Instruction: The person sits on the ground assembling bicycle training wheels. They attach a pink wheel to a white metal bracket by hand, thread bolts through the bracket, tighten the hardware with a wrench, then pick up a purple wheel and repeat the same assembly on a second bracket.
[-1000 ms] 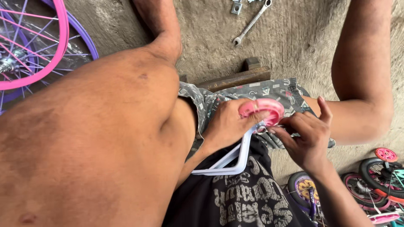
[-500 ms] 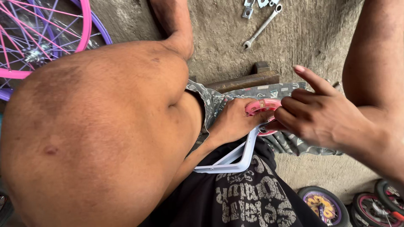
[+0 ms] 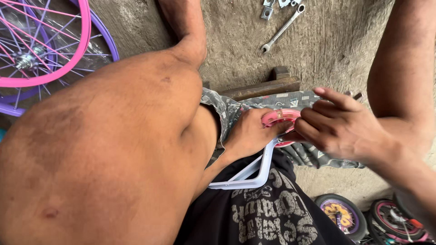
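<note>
Seated low over the concrete floor (image 3: 345,54), the person is pinching a small pink wheel (image 3: 278,119) on its white bracket (image 3: 254,174) in their lap, left hand (image 3: 247,136) closed around it, right hand (image 3: 338,127) fingering its rim; light, stiff plastic, likely best held by the bracket.

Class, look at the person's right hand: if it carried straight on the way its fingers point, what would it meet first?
The right hand points leftward, fingers at the small pink wheel on the white bracket. It would press into that wheel first, then probably the left hand gripping it; depth is unclear.
</note>
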